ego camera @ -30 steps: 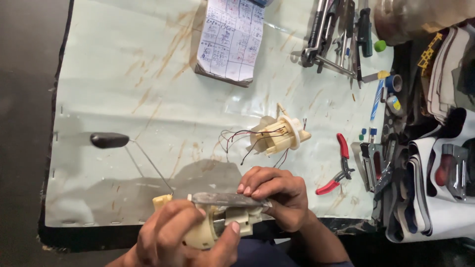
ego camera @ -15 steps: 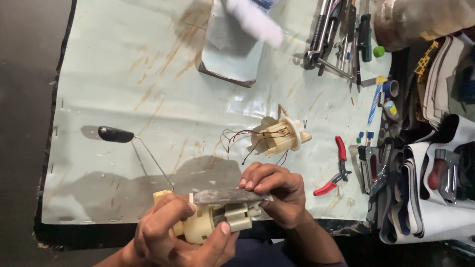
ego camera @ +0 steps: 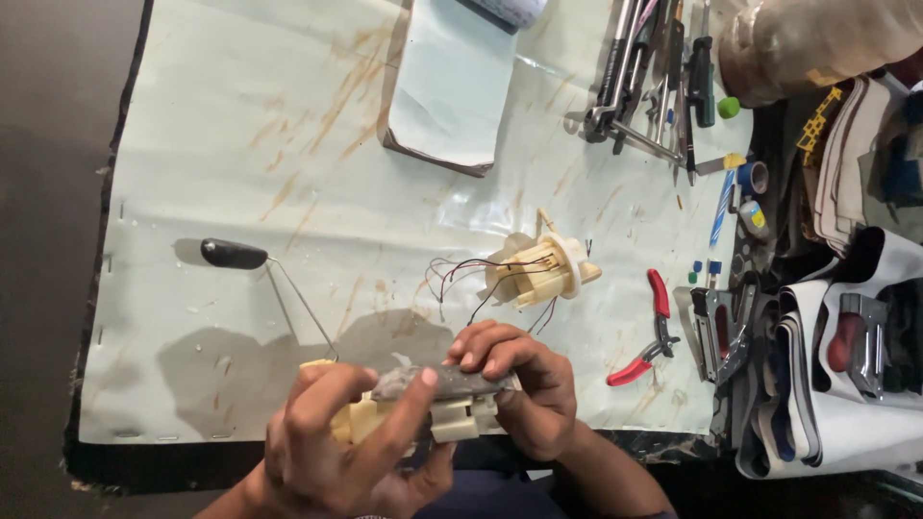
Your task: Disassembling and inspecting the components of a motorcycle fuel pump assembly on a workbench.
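Note:
Both hands hold a cream plastic pump assembly with a grey cylindrical part on top, just over the table's near edge. My left hand wraps it from the left, fingers over the grey part. My right hand grips its right end. A thin wire arm runs from the assembly up to a black float lying on the table. A second cream plastic housing with red and black wires lies just beyond my right hand.
The pale table cover is stained. A notepad lies at the back. Red-handled pliers lie to the right, with several metal tools at the back right and a stapler, rags and pouches along the right edge.
The view has shifted so the table sits higher in frame. My hands keep hold of the assembly and have turned it slightly. The notepad's page has flipped over.

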